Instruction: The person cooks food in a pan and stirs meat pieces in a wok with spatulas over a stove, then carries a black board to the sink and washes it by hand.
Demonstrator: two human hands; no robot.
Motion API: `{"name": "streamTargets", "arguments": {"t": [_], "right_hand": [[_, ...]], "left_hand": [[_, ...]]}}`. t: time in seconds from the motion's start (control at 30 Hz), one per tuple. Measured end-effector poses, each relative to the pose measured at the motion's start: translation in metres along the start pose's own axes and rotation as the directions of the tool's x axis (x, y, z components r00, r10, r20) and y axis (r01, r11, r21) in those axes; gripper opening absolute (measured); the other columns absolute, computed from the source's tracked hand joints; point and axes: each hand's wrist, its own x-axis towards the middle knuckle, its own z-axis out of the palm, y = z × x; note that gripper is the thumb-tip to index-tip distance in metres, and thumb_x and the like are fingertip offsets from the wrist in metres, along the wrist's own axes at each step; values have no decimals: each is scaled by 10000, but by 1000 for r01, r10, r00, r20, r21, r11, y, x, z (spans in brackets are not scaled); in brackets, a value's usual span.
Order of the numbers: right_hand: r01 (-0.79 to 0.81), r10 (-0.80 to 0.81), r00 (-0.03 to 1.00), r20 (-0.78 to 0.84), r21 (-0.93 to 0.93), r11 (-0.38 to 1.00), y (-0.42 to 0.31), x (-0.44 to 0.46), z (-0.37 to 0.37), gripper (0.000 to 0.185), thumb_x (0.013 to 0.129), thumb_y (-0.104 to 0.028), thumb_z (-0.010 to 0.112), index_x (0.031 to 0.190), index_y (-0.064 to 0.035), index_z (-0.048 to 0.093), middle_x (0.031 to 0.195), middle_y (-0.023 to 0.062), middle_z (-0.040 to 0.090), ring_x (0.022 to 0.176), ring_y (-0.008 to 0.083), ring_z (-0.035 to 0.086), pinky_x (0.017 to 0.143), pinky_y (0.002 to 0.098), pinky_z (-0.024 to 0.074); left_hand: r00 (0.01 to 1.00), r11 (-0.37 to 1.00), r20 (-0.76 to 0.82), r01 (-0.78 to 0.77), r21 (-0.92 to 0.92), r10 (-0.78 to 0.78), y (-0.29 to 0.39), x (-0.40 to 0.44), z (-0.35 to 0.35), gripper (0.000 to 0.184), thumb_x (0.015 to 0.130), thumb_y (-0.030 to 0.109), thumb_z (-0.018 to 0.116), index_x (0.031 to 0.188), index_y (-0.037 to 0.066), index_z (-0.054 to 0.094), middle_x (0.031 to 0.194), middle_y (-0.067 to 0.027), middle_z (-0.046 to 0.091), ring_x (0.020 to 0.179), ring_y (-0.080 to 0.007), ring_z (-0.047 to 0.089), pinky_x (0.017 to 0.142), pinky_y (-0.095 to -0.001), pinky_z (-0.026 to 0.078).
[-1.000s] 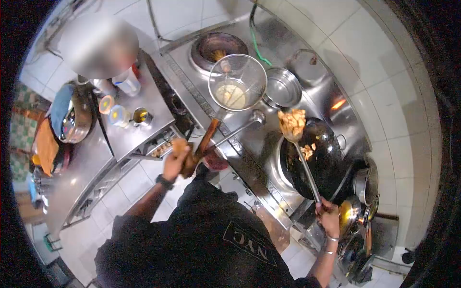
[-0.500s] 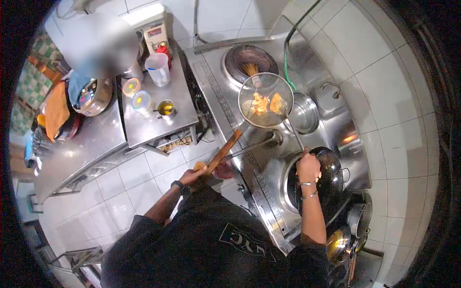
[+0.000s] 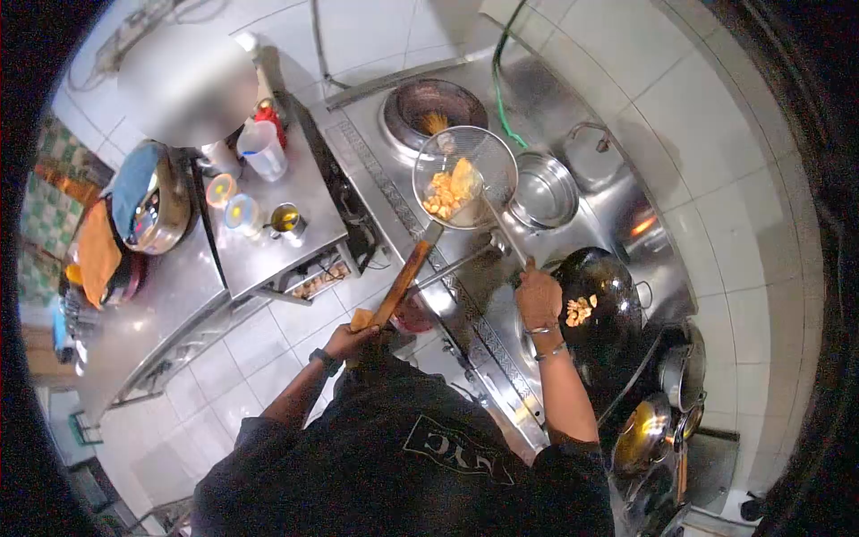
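My left hand (image 3: 351, 340) is closed around the wooden handle of a round mesh strainer (image 3: 420, 183), held level above the stove. Golden-brown fried pieces (image 3: 442, 195) lie in its mesh. My right hand (image 3: 540, 300) grips a long-handled metal utensil (image 3: 505, 231) that reaches over the strainer's rim. Its head is among the food, and I cannot tell whether it is a ladle or a spatula. Just right of that hand, a dark wok (image 3: 608, 277) sits on the stove with more fried pieces (image 3: 582, 310) in it. A second metal-handled tool (image 3: 461, 267) lies beneath the strainer.
A metal pot (image 3: 546, 190) and a dark pan (image 3: 438, 100) holding a bristle brush stand behind the strainer. On the left steel table (image 3: 309, 242) are a plastic jug (image 3: 262, 150), tubs and a metal cup (image 3: 286, 220). A person (image 3: 188, 85) stands beyond it.
The whole view has shifted, so the scene sits further left. The utensil's head and the food have moved within the strainer. Fried pieces in the wok now show beside my right hand.
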Motion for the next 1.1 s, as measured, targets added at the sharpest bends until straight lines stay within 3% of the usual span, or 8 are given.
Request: {"name": "streamTargets", "arguments": {"t": [0.23,0.43,0.6,0.73,0.77,0.83,0.9,1.1], "right_hand": [[-255,244,967,73,297,920,92,-89,-96,269,906,-253,543,1042,-50,653,825,245,657,764,436,640,684,508,523],[-363,350,916,194,37,931,252,-216,-102,287,894,-294,565,999,-64,699,904,263,647,885,430,623,778,484,506],[-55,56,849,525,-19,998,407,-313,-30,261,856,-266,577,826,-33,691,819,208,673,763,378,651,678,431,525],[-807,436,501,747,223,546,351,-308,-25,230,855,-182,584,694,-24,631,618,110,633,456,174,578,412,315,439],[-846,311,518,797,424,324,366,-317,14,210,856,-157,581,694,-29,623,569,74,607,405,133,536,366,280,399],[-700,353,646,677,340,628,348,-300,52,147,858,-145,599,778,-32,649,534,40,573,398,124,517,352,256,372],[-692,336,709,620,704,161,296,-284,59,155,864,-149,612,811,-12,660,537,27,553,407,105,501,339,260,354],[-646,643,674,364,713,274,260,-243,118,208,868,-165,624,808,23,689,555,28,574,414,93,476,370,280,351]], "left_hand": [[993,989,-27,108,-98,-111,-2,3,5,886,791,763,540,1071,-72,637,1024,-108,659,876,-196,613,742,-325,487],[982,982,-151,138,133,-117,-44,34,-5,819,858,733,465,1070,-40,634,934,-122,664,828,-198,622,740,-343,480],[988,1000,-152,-11,15,13,-43,33,-3,769,881,705,453,1002,-33,633,854,-122,668,835,-222,643,721,-358,490],[992,1000,-128,-25,-2,25,-62,41,-14,762,881,691,474,1049,-39,617,893,-132,679,850,-211,646,741,-340,505],[994,993,-82,-75,-95,67,-42,27,-4,784,879,700,466,1052,-48,623,909,-133,681,854,-212,648,739,-334,504],[976,990,-205,-40,135,68,-40,25,-9,797,884,696,460,1091,-58,616,934,-123,681,868,-212,654,741,-328,512],[971,998,-232,-57,-11,53,-38,22,-11,750,912,655,451,1125,-46,611,983,-112,677,902,-207,651,781,-343,517],[952,973,-283,-169,-154,121,-70,32,-64,690,949,642,361,1316,61,426,1147,-104,604,892,-194,617,753,-348,508]]}}
